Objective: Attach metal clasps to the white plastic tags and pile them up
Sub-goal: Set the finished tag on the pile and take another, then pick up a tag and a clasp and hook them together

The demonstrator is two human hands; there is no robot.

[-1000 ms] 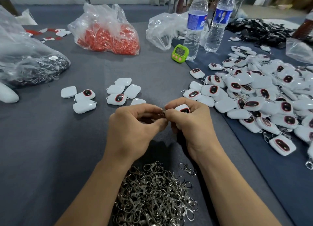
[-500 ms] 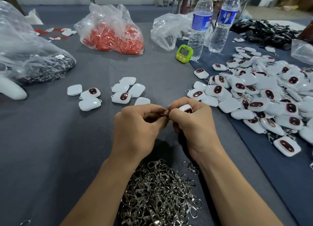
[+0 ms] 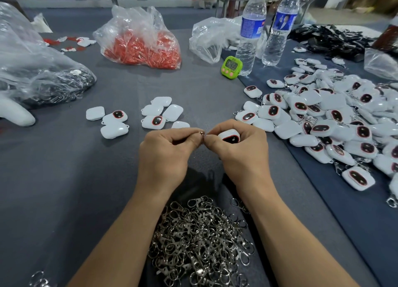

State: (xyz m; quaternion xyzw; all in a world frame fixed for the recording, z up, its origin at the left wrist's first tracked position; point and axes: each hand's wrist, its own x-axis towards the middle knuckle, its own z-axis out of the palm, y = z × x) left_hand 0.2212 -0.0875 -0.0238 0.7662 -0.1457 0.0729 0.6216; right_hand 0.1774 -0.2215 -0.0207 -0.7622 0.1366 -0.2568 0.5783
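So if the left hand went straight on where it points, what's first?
Probably the right hand gripping the white tag, just beyond the clasp ring the left hand pinches; depth is unclear.

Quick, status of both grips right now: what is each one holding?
Left grip: closed, pinching the ring of a metal clasp.
Right grip: closed round a white tag.

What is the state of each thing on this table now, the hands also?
Left hand: pinches the clasp.
Right hand: grips the tag.
Clasp: held between the fingertips of both hands.
Tag: dark face toward the camera.
Clasp heap: loose, tangled.
Tag pile: heaped, clasps showing.
Bottles: upright.
Timer: display on.
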